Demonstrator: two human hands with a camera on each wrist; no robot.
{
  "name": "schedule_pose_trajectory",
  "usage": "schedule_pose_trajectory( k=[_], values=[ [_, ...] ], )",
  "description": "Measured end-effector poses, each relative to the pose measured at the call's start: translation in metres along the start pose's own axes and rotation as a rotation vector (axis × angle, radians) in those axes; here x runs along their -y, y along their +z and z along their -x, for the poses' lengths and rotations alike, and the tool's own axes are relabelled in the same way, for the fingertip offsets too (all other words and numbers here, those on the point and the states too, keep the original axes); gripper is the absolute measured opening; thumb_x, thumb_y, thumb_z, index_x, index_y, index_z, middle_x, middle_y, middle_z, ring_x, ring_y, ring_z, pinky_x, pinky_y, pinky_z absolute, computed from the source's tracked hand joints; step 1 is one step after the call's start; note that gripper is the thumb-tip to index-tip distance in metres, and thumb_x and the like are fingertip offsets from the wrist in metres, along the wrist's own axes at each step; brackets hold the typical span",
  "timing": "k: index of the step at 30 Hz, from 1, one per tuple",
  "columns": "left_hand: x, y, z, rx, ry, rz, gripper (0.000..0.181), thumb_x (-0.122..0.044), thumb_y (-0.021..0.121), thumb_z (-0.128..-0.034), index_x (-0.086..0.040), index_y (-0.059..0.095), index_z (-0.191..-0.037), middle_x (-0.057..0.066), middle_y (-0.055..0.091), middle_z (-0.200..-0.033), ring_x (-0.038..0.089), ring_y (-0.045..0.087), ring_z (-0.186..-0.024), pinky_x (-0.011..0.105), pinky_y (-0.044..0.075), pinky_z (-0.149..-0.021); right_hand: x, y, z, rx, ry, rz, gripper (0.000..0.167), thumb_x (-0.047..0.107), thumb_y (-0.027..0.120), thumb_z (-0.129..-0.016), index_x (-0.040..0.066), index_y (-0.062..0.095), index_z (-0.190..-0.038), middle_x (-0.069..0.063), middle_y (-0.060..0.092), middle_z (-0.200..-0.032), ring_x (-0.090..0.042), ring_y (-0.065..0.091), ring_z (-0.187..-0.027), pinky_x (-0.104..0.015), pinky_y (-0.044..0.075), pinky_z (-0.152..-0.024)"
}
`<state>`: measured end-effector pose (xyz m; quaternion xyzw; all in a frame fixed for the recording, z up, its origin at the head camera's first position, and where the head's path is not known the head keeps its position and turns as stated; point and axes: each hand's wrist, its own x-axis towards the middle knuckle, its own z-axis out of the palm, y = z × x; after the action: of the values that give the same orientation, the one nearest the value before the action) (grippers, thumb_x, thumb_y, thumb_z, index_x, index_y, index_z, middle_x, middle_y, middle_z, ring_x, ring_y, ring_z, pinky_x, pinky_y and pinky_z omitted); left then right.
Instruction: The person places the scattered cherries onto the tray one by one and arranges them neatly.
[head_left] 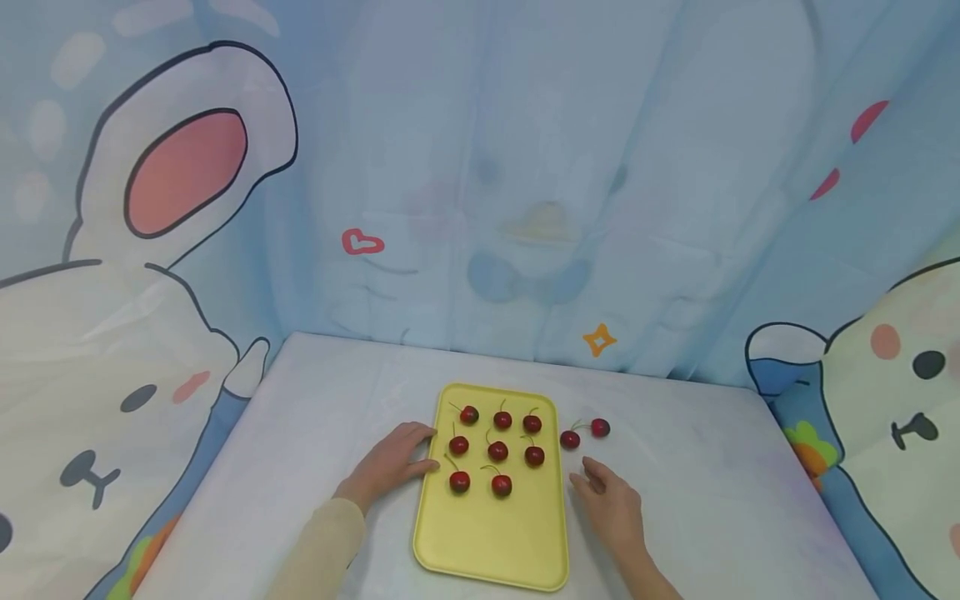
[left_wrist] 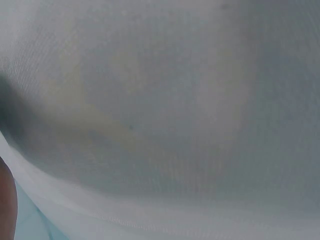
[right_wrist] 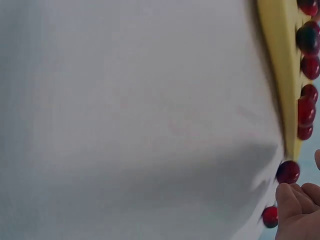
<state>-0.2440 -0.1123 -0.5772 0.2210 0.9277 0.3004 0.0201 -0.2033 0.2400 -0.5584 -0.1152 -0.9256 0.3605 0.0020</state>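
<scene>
A yellow rectangular tray [head_left: 495, 537] lies on the table with several dark red cherries [head_left: 497, 451] in loose rows over its far and middle parts, stems up. My left hand [head_left: 392, 463] rests at the tray's left edge, thumb and fingertips touching the rim. Two cherries lie off the tray to its right: a nearer cherry [head_left: 570, 439] and a farther cherry [head_left: 600, 427]. Just short of them, beside the tray's right edge, is my right hand [head_left: 611, 506], fingers loosely bent and holding nothing. The right wrist view shows its fingertips close to a cherry [right_wrist: 288, 172].
A white cloth [head_left: 697, 467] covers the table. Behind and at both sides hangs a light blue curtain [head_left: 420, 167] with cartoon animals. Pale fabric fills most of the left wrist view, with a bit of skin at its left edge.
</scene>
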Motion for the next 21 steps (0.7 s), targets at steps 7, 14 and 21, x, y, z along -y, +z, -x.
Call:
schedule_pose_trajectory(
  k=[7,14,21],
  values=[
    [-0.001,-0.001,0.000,0.003,0.001,-0.011,0.053,-0.039,0.068,-0.0914,-0.010,0.054,-0.134,0.006,0.054,-0.135,0.024,0.047,-0.129,0.039,0.038,-0.112,-0.015,0.002,-0.013,0.008,0.016,0.009,0.057,0.028,0.064,-0.095,0.000,0.045,-0.142,-0.023,0.048,-0.142,-0.038,0.047,-0.130,-0.049,0.046,-0.103],
    [-0.001,-0.001,-0.001,0.002,-0.008,-0.022,0.053,-0.039,0.067,-0.0915,-0.010,0.054,-0.134,0.005,0.055,-0.135,0.023,0.047,-0.130,0.038,0.037,-0.113,-0.014,0.007,-0.025,0.008,-0.049,-0.064,0.062,0.030,0.063,-0.096,0.001,0.039,-0.145,-0.022,0.044,-0.146,-0.037,0.041,-0.135,-0.048,0.038,-0.111],
    [-0.001,-0.001,0.000,-0.004,0.000,-0.014,0.052,-0.038,0.067,-0.0920,-0.010,0.054,-0.134,0.006,0.054,-0.135,0.024,0.047,-0.130,0.039,0.037,-0.113,-0.012,0.014,-0.039,-0.018,-0.071,-0.095,0.060,0.025,0.062,-0.097,0.000,0.039,-0.146,-0.022,0.042,-0.148,-0.036,0.042,-0.135,-0.044,0.040,-0.110]
  ],
)
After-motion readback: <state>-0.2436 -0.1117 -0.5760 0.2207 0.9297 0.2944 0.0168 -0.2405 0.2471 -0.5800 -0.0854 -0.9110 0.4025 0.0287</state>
